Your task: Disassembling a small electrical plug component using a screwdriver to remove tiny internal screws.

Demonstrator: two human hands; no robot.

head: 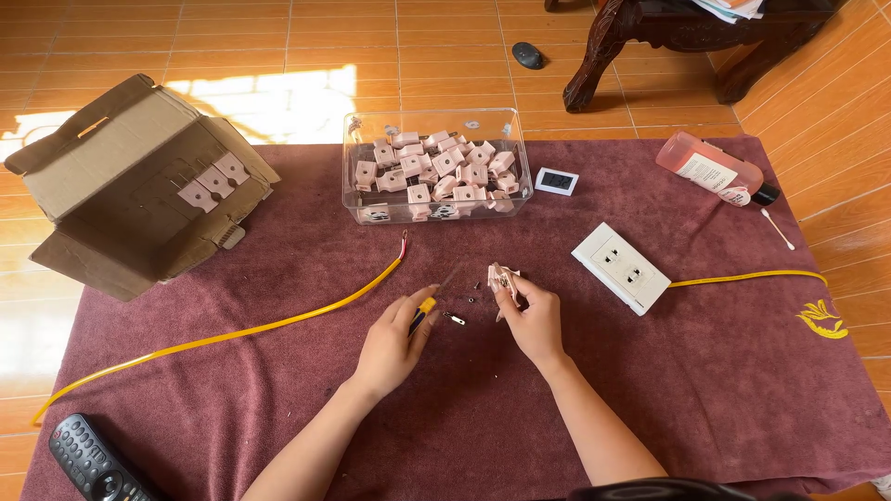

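Head view, both hands over a maroon cloth spread on a tiled floor.

Left hand: closed around a small screwdriver with a yellow handle; the thin shaft is pointed up and to the right, toward the other hand. Grip is firm, with the thumb laid along the handle.

Right hand: a small pale pink plug part is pinched between fingertips and thumb, held just above the cloth. Whether the screwdriver tip touches the part cannot be told.

Between the two hands, on the cloth: a few small metal pieces, lying just beside the left thumb; too small to identify further.

Beyond the hands: a clear plastic box filled with many more pale pink parts. Just right of the box, a small white device with a dark screen.

Left of the left hand: a yellow cable is run across the cloth, its stripped end lying near, above the left hand. Farther left, an open cardboard box with a few pink parts inside. Near the left forearm, at the cloth's edge, a black remote control.

Right of the right hand: a white double socket, with a second length of yellow cable running away from it. Well beyond it, a pink bottle lying on its side and a cotton swab.
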